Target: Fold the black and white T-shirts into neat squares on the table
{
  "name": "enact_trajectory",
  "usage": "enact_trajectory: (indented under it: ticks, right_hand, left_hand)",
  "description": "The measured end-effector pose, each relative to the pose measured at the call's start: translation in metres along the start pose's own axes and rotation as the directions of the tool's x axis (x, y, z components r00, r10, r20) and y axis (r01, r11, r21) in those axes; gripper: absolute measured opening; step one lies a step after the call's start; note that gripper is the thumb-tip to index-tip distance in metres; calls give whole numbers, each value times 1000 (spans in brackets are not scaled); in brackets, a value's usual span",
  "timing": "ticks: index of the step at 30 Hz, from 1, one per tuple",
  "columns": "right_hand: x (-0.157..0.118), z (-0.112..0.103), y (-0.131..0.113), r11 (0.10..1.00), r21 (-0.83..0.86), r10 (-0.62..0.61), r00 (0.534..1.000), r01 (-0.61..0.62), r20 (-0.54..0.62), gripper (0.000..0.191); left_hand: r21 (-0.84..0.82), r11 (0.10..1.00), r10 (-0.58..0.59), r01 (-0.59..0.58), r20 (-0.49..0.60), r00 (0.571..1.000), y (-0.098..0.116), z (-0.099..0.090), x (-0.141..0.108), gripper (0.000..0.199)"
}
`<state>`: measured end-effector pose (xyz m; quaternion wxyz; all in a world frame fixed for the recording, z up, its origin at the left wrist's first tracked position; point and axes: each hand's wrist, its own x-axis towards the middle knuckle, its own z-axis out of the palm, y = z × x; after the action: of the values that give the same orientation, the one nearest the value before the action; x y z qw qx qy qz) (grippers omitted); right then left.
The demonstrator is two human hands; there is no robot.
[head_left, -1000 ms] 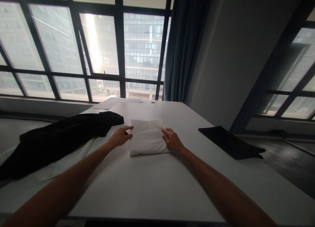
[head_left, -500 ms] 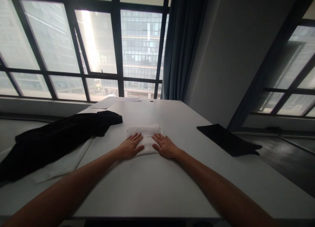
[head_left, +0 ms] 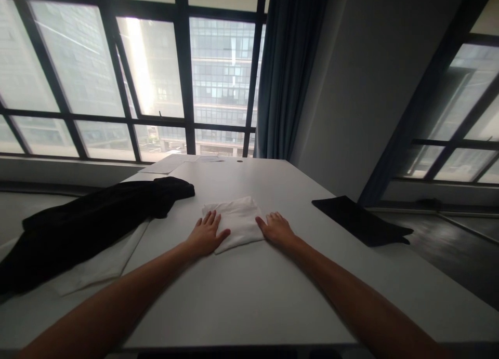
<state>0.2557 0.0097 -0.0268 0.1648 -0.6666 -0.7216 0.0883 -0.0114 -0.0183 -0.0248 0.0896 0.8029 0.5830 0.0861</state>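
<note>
One folded white cloth [head_left: 242, 225] lies on the counter [head_left: 245, 302] between the two hands, slightly askew and creased on top; how many layers it has cannot be made out. The left hand [head_left: 206, 235] rests palm down over its left side, fingers spread wide, thumb apart, covering part of that edge. The right hand [head_left: 277, 229] is at the right edge, thumb towards the cloth; its fingers are bent and partly hidden behind the knuckles, so whether they pinch any fabric I cannot tell. Both forearms are cut off at the bottom.

To the left, a black garment [head_left: 101, 229] lies over a white fabric [head_left: 95, 268], hiding much of it; both run out of view, and the folds are lost in the black. On the right, a black cloth [head_left: 356, 220] lies at the counter's side edge; whether it overhangs is hard to see against the dim floor [head_left: 460, 255]. Papers [head_left: 161, 165] lie at the far end, too small to read, before glare-washed windows [head_left: 222, 70] and a dark curtain [head_left: 286, 89].
</note>
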Motion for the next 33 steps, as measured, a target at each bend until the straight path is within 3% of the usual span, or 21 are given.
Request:
enact_trajectory:
  ticks: [2, 5, 9, 11, 14, 18, 23, 29, 31, 33]
  right_hand:
    - [6, -3, 5, 999, 46, -1, 1000, 1, -13, 61]
    - [14, -9, 4, 961, 275, 36, 999, -35, 3, 51]
    - [26, -17, -10, 777, 611, 67, 985, -151, 157, 49]
    - [33, -23, -15, 769, 617, 90, 984, -166, 153, 51]
    - [46, -42, -5, 863, 493, 106, 994, -109, 34, 55]
    - [61, -85, 44, 953, 302, 5, 992, 33, -123, 50]
    - [71, -135, 113, 999, 37, -18, 963, 29, -269, 46]
    - [82, -195, 177, 997, -76, -53, 934, 28, -354, 44]
    - [79, -220, 203, 992, -127, -32, 919, -19, -392, 44]
    - [71, -238, 230, 961, -221, 53, 894, -167, -445, 46]
  left_hand:
    - [3, 1000, 16, -16, 4, 1000, 7, 1, -2, 91]
    - [-6, 999, 52, -52, 21, 998, 10, 2, -3, 92]
    - [-35, 996, 81, -81, 5, 997, 5, 4, -1, 92]
    - [-58, 993, 103, -104, -18, 995, 2, 4, 0, 90]
    - [-95, 986, 134, -138, -51, 990, -1, 4, 0, 82]
    - [-88, 983, 159, -160, -18, 987, -2, 0, -2, 74]
    - [-18, 983, 181, -180, 88, 980, 2, -5, -5, 72]
    - [-15, 985, 171, -171, 52, 984, 2, -4, -5, 71]
    - [-7, 986, 166, -166, 53, 985, 3, -4, -5, 71]
    - [4, 987, 161, -162, 55, 985, 5, -5, -5, 72]
